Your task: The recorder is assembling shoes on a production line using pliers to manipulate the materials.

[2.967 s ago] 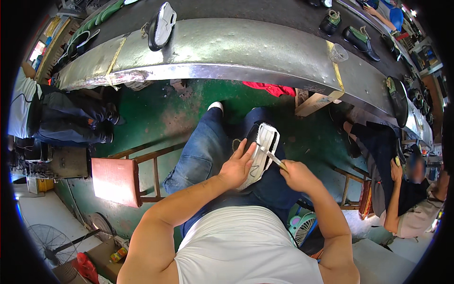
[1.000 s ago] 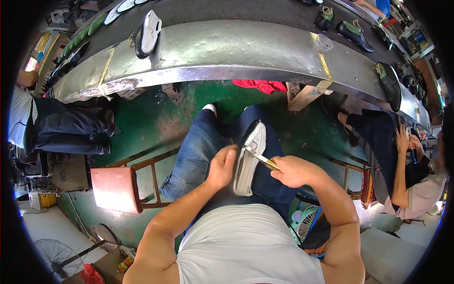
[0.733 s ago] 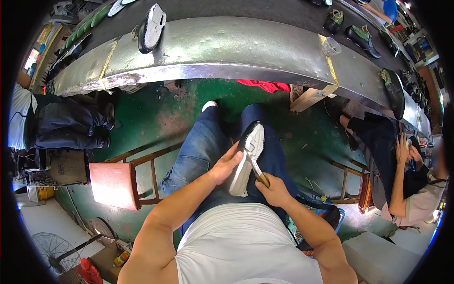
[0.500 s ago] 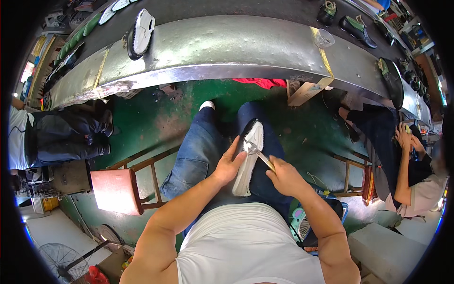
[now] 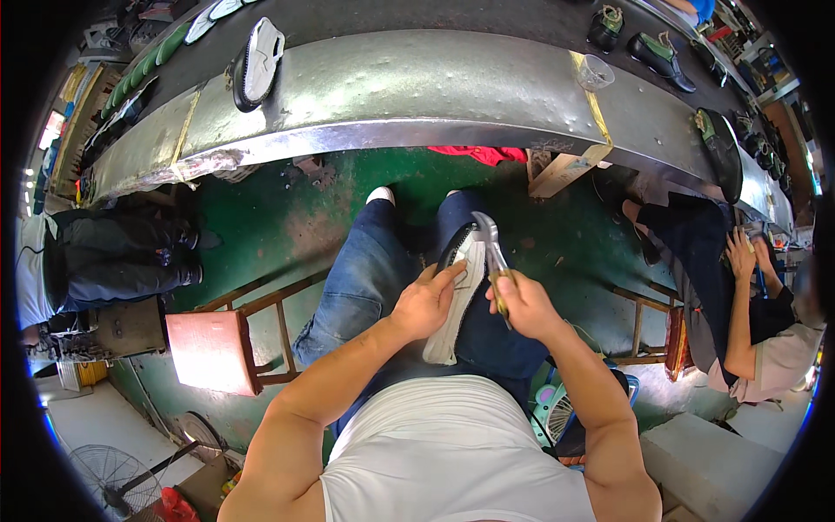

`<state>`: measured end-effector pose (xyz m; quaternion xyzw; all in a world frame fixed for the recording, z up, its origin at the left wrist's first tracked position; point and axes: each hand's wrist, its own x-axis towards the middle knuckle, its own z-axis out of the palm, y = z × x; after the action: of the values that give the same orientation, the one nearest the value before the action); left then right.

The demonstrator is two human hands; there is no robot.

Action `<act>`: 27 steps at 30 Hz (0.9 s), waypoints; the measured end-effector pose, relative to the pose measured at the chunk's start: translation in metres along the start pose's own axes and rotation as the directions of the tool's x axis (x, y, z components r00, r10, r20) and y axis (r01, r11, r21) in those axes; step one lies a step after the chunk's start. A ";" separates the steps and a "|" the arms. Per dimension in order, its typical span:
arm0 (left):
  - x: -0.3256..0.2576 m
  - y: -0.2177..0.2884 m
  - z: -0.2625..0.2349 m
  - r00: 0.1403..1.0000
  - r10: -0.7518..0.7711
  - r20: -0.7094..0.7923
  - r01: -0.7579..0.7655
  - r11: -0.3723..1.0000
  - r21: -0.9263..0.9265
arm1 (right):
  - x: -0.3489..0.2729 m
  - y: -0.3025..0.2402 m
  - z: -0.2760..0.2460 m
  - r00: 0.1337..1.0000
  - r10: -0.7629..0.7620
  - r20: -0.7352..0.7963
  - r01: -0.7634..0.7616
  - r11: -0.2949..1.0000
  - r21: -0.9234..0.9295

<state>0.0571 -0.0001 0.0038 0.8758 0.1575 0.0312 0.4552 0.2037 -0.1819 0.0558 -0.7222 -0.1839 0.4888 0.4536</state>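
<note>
From where I stand, the shoe (image 5: 451,326) lies bottom up along the seated person's right thigh, toe pointing away from the body and heel end close to the white shirt (image 5: 452,435). Its underside is white, with a dark jagged edge around the toe. The left hand (image 5: 426,302) lies on it from the left, the index finger stretched across the white underside; I can't tell whether the other fingers grip the edge. The right hand (image 5: 520,304) is closed around the yellowish handle of a tool (image 5: 492,239), whose curved metal head stands up by the right side of the toe; whether the 2 touch, I can't tell. Blue jeans (image 5: 352,278) cover both legs under the work.

Beyond the knees runs a long metal-edged surface (image 5: 391,78). Another shoe, white underside showing, leans near its edge to the left. To the right stands a clear cup (image 5: 596,72) beside a strip of yellow tape (image 5: 598,117), with 2 black and green shoes farther back. A red cloth (image 5: 483,154) shows below the edge.

A stool (image 5: 209,348) with a reddish seat stands well to the left, and a mint green fan (image 5: 550,409) near the right elbow. A co-worker (image 5: 765,348) sits at the right, both hands together over something too small to make out.
</note>
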 end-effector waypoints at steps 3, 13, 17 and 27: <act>-0.001 -0.005 0.001 0.997 -0.018 0.072 0.020 0.999 -0.026 | 0.018 -0.022 -0.004 0.996 0.045 0.074 -0.015 0.928 -0.373; -0.007 -0.013 0.005 0.968 -0.240 0.079 0.250 0.955 -0.162 | 0.025 0.001 -0.001 0.991 0.029 0.129 0.018 0.939 -0.343; -0.001 -0.013 -0.003 0.944 -0.279 0.177 0.306 0.940 -0.150 | 0.004 0.007 0.015 0.925 -0.371 0.083 0.374 0.848 -0.374; 0.018 -0.030 -0.021 0.833 -0.323 0.450 0.533 0.688 -0.493 | -0.057 0.001 -0.004 0.946 0.021 0.324 0.178 0.801 -0.572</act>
<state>0.0627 0.0382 -0.0100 0.6150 0.2643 -0.1753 0.7219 0.1806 -0.2247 0.0860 -0.7318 -0.4274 0.4958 0.1897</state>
